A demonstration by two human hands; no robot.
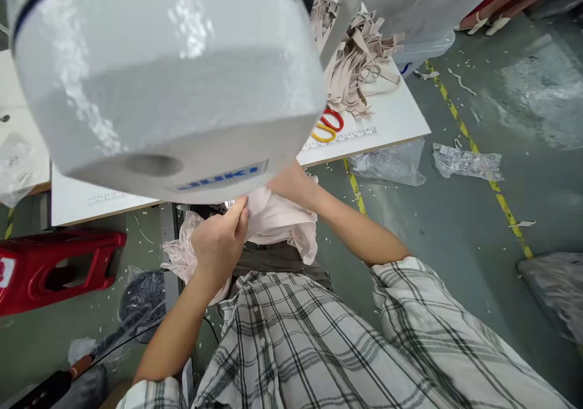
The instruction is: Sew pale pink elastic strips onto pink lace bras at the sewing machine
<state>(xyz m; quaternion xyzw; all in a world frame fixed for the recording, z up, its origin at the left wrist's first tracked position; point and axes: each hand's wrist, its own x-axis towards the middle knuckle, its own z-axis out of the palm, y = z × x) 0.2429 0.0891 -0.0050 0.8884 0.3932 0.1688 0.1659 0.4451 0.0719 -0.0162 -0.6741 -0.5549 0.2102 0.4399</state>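
Observation:
A pale pink lace-trimmed garment point(282, 215) hangs over my lap below a white JUKI sewing machine point(182, 111). My left hand point(221, 239) is closed, thumb pressed against the fingers, pinching the garment's edge just under the machine's front. More lace point(184, 245) droops to the left of that hand. My right hand point(291, 181) reaches in behind the machine head at the garment's upper right. Its fingers are hidden by the machine, so what they do does not show. The needle area is also out of sight.
On the white table point(401, 111) right of the machine lie beige fabric strips point(359, 63) and red-and-yellow-handled scissors point(330, 125). A red stool point(59, 269) stands on the floor at left. Plastic bags point(469, 161) and yellow tape lines mark the floor at right. Another person's feet point(485, 23) show at top right.

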